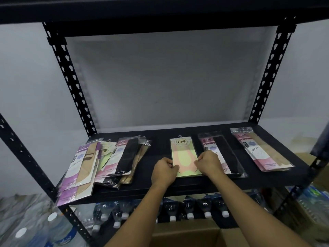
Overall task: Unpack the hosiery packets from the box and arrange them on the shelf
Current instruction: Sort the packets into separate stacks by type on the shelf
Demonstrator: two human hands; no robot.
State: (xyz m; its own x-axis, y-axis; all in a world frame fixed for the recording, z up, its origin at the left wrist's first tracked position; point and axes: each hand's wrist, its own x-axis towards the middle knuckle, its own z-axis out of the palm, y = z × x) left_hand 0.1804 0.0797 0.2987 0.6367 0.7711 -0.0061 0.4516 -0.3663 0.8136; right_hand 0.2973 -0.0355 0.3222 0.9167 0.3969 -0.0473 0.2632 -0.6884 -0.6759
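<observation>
The left hand (164,171) and right hand (208,164) are pinching the long edges of a green-and-pink hosiery packet (184,154) lying flat mid-shelf (160,186), seemingly light, thin, slippery film best gripped at its stiffer card edges.

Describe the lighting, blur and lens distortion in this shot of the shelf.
Head view: dim, cool light leaves the black shelf low in contrast; the wide lens bows and splays the slotted uprights; the water bottles below look soft and blurred; the green-and-pink packet pinched between the left hand and right hand is fairly sharp, its logo readable.
</observation>
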